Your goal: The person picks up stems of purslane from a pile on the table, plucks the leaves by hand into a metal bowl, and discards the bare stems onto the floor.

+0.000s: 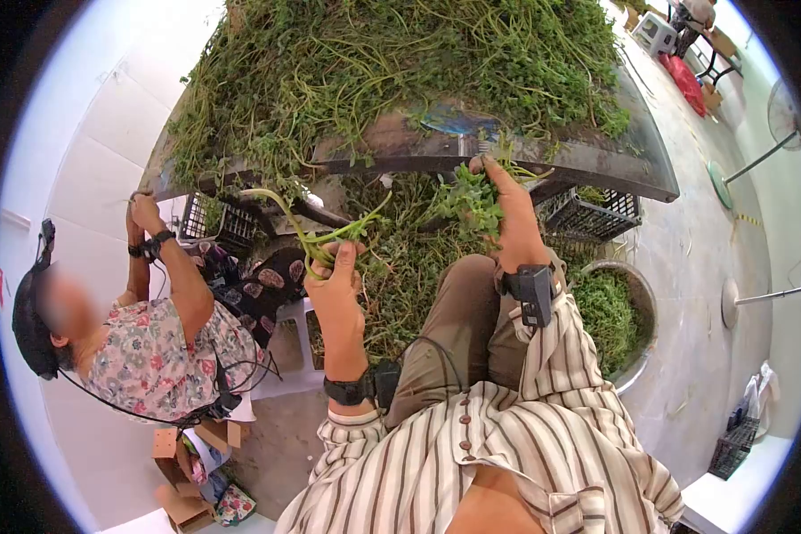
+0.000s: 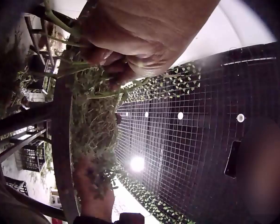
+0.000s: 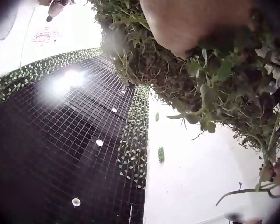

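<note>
The left hand (image 1: 334,283) is curled round a small bunch of long green stems (image 1: 316,233), holding them up in front of the near edge of the table (image 1: 596,165). The right hand (image 1: 507,209) reaches further out and pinches a leafy sprig (image 1: 467,200) at that same edge, where the big heap of greens (image 1: 400,62) spills over. More loose greens lie on the floor below, and a metal basin (image 1: 636,298) to the right holds picked leaves.

To do this step well, I judge that the right hand should grip the sprig low on its stalk, close to the tangle, and draw it out along its length so it comes free without tearing. The left hand does best keeping its bunch tight with the stem ends level. From the left wrist view the fingers clearly wrap the stems; the right wrist view shows mostly leaves.

A second person (image 1: 151,343) sits at the left, hands raised to the table.
</note>
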The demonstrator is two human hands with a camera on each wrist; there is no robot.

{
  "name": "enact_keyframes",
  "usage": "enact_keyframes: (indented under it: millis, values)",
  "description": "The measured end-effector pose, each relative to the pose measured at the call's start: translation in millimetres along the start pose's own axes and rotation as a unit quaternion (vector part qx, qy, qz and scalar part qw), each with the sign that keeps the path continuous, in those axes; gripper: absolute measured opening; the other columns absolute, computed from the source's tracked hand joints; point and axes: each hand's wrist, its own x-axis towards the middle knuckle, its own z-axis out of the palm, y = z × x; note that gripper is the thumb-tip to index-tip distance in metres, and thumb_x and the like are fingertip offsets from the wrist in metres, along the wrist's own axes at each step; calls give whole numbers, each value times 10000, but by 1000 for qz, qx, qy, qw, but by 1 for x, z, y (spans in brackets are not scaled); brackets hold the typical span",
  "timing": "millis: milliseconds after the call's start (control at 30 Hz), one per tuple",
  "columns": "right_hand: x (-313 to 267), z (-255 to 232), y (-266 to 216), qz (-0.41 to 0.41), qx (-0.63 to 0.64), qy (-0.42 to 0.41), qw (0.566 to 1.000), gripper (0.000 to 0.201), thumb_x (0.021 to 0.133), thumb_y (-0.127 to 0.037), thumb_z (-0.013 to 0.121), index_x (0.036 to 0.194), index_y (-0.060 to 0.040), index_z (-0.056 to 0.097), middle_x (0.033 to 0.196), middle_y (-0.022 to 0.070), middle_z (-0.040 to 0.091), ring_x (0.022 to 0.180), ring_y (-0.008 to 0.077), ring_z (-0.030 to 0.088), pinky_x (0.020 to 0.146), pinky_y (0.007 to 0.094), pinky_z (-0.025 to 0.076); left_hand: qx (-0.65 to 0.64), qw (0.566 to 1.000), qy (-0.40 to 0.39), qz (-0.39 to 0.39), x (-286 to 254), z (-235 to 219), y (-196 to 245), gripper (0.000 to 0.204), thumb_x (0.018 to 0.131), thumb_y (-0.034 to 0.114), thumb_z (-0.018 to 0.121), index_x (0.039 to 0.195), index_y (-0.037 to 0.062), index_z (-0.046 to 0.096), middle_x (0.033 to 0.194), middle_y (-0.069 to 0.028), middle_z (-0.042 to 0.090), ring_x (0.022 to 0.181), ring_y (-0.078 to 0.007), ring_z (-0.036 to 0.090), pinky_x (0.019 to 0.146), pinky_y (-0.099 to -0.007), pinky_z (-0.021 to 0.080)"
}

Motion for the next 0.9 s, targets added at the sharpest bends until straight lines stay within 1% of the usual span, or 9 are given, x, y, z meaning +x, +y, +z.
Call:
enact_keyframes:
  millis: [33,100,233,267,400,500,633,733,900]
  values:
    - [0,1,2,2,0,0,1000,219,863,-325,546,878,-109,585,830,-13,568,666,100,559,558,251,466,0,1000,2,-1,0,3,2,164,797,167,660,846,67,540,751,-69,618,473,-31,389,398,-170,274]
    - [-7,10,6,8,-83,-8,996,288,842,-360,550,911,-92,633,926,3,577,782,83,522,692,251,432,-41,998,17,-34,-2,10,2,161,788,160,671,828,81,536,769,-78,625,474,-33,392,395,-165,270]
    - [-13,17,42,5,-199,35,979,261,811,-333,598,823,-74,628,845,-16,575,746,68,498,672,244,416,-58,997,17,-41,-1,12,1,136,776,128,678,790,87,549,792,-79,623,447,-27,364,387,-167,250]
    - [-29,34,25,55,-172,-29,983,236,817,-292,597,832,-57,619,818,-18,583,743,61,509,669,236,417,-47,998,15,-39,-1,13,3,154,772,141,685,804,86,544,783,-75,626,462,-22,373,389,-164,245]
    - [-38,47,32,56,-90,-111,988,200,838,-236,573,858,-41,617,787,-39,573,696,51,474,619,239,389,7,1000,12,-17,-4,14,1,167,772,159,688,825,79,551,763,-49,623,471,-8,367,393,-164,239]
    - [-33,45,47,-6,-174,-122,977,215,840,-250,573,858,-40,617,777,-49,565,688,52,452,621,236,372,20,999,28,-5,-5,16,-3,163,781,172,680,827,68,562,730,-10,598,469,-2,357,394,-168,236]
    - [-37,49,50,40,-132,-55,989,211,833,-245,581,862,-37,604,785,-52,557,711,52,448,642,226,367,18,999,27,-6,-7,15,0,162,791,181,670,821,58,569,682,27,552,466,-2,353,394,-173,236]
    - [-42,50,42,27,-143,-58,988,199,826,-219,586,883,-29,589,810,-42,559,721,57,450,651,225,369,30,998,40,-24,-6,15,1,170,799,182,661,836,37,581,676,37,525,510,-16,391,436,-182,279]
    - [-41,52,52,-15,-142,-136,980,162,830,-143,563,934,-19,569,862,-18,570,779,56,477,686,217,386,141,987,3,74,-10,17,-3,152,830,142,619,862,-3,588,706,34,521,615,-41,424,538,-206,332]
